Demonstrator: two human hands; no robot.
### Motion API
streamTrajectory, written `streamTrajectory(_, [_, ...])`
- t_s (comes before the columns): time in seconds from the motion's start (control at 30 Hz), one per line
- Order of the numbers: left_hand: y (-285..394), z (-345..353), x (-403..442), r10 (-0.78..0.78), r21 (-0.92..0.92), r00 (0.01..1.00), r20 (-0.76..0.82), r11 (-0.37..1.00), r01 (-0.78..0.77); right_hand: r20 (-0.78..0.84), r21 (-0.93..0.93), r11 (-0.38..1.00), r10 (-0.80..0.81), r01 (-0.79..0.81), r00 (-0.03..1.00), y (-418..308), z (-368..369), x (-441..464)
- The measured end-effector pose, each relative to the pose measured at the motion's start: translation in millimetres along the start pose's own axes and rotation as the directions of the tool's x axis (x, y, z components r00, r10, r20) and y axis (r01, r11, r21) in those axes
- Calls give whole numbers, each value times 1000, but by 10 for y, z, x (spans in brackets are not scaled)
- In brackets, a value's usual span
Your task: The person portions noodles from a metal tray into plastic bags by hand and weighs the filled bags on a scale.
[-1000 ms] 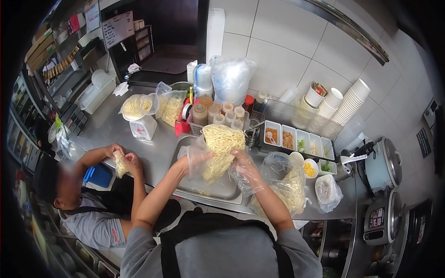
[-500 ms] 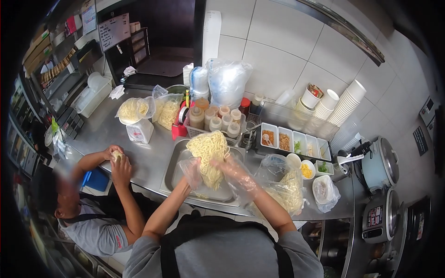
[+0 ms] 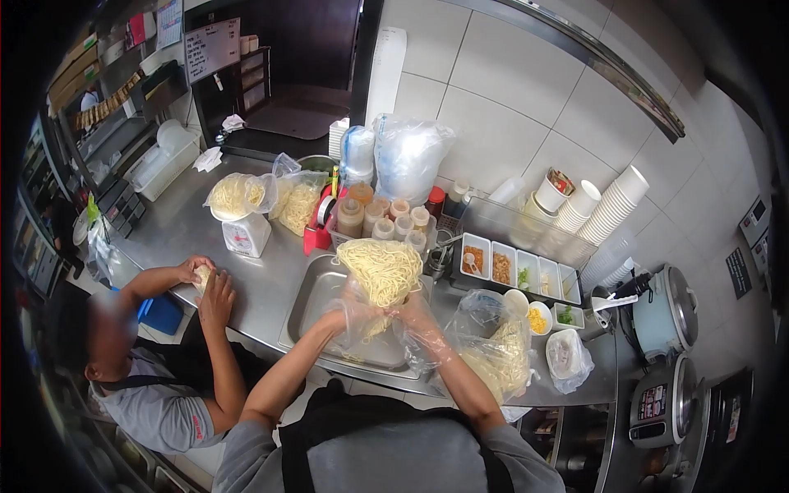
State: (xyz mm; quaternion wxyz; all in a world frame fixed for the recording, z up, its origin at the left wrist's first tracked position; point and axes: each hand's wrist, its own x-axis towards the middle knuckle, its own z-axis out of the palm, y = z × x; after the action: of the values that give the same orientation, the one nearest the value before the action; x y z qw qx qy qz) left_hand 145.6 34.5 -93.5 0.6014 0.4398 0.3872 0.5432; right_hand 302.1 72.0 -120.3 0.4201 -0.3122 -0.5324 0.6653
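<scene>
A large clump of pale yellow noodles (image 3: 382,269) is held up over a steel tray (image 3: 301,316) set in the counter. My left hand (image 3: 352,309), in a clear plastic glove, supports the clump from below on its left. My right hand (image 3: 413,319), gloved the same way, grips the lower right of the clump. Both sets of fingers are partly hidden by noodles and loose plastic. Right of the tray, near my right forearm, lies a clear bag of noodles (image 3: 503,355).
At the left a co-worker (image 3: 160,394) holds a small wrapped bundle (image 3: 201,279). A scale (image 3: 246,236) bears a noodle bag. Sauce bottles (image 3: 351,215) stand behind the tray. Topping containers (image 3: 501,267), paper cups (image 3: 612,197) and a rice cooker (image 3: 657,403) are at the right.
My right hand has moved down and inward, closing under the noodles beside my left. The clump has turned and bunched up. The camera view has shifted slightly.
</scene>
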Motion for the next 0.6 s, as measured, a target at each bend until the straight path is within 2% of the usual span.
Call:
streamTrajectory(0.07, [153,-8,-26,-69,-50,995,72,996,73,112,-153,988,24,-6,993,-245,4,-17])
streamTrajectory(0.1, [124,-14,-23,-29,5,999,38,1000,29,166,-228,974,41,-2,985,-341,22,-32])
streamTrajectory(0.17, [50,-21,9,65,119,998,-18,991,-63,195,-233,962,-98,143,976,-429,78,-41])
streamTrajectory(0.2, [55,-23,12,62,104,998,-14,993,-60,209,-234,948,-166,214,964,-466,99,-41])
streamTrajectory(0.27, [64,-31,-23,47,74,999,-9,996,-46,238,-391,877,-197,280,951,-544,102,-39])
streamTrajectory(0.3, [127,-29,-43,54,149,999,2,987,-53,254,-464,830,-210,310,944,-578,113,-47])
streamTrajectory(0.37, [299,-21,-60,70,298,997,26,952,-75,193,-437,862,-190,257,963,-644,171,-103])
streamTrajectory(0.47, [125,-96,-75,114,218,991,-72,971,-96,121,-293,930,-195,223,973,-695,251,-147])
streamTrajectory(0.5, [82,-112,-62,155,260,985,-78,957,-130,98,-225,951,-196,213,976,-705,277,-170])
streamTrajectory(0.57, [17,-112,-50,233,336,969,-87,922,-191,92,-299,943,-125,147,988,-813,292,-242])
streamTrajectory(0.6, [55,-87,-66,224,219,971,-81,955,-202,88,-337,934,-92,117,992,-876,302,-264])
